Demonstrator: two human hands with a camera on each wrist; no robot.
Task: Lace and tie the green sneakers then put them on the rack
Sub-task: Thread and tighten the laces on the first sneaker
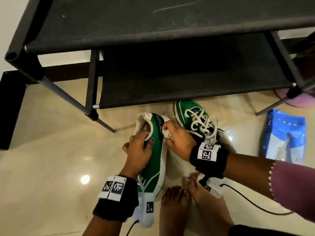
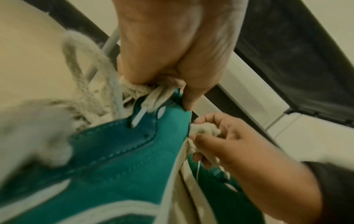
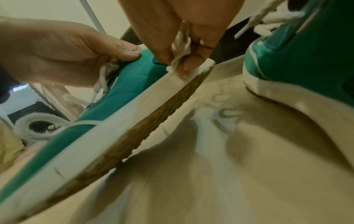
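The black rack (image 1: pixel 153 40) stands just beyond the hands, its lower shelf edge close over the toe of the second green sneaker (image 1: pixel 192 114), which sits laced on the pale floor (image 1: pixel 51 150) with open floor to the left and a blue packet (image 1: pixel 284 133) to the right. The nearer green sneaker (image 1: pixel 153 160) is tipped on its side, white sole edge and brown tread lifted off the floor. The left hand (image 1: pixel 138 152) grips its upper and cream lace (image 2: pixel 134 89), while the right hand (image 1: pixel 179 135) pinches a white wad (image 2: pixel 205 130) against the sole edge.
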